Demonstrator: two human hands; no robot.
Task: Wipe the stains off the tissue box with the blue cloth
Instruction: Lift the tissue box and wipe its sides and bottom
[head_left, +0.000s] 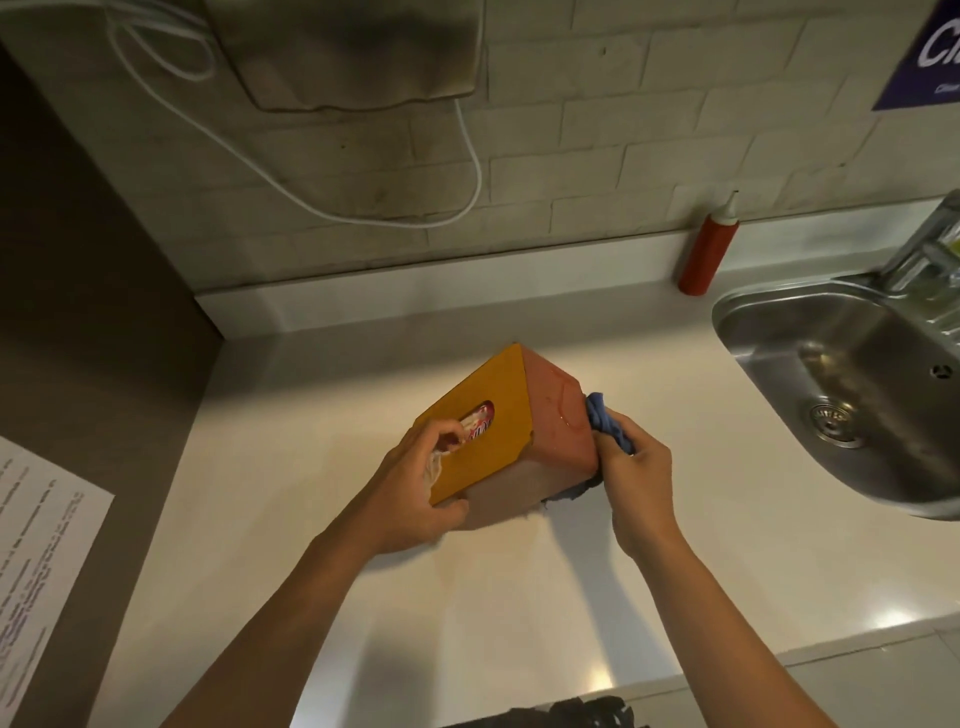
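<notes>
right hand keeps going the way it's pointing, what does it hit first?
Likely the tissue box: the right hand grips the blue cloth against the box's pink side, so the cloth-covered fingers already meet it. Depth beyond is unclear.

Tissue box (524, 441) sits mid-frame on the worktop (467, 597), tipped on an edge. Left hand (421, 493) at its lower left, right hand (636, 483) at its right with the cloth (610, 428) between hand and box. Sink (841, 384) at right edge, bottle (707, 249) behind it by the wall, paper sheet (41, 566) lower left.
</notes>
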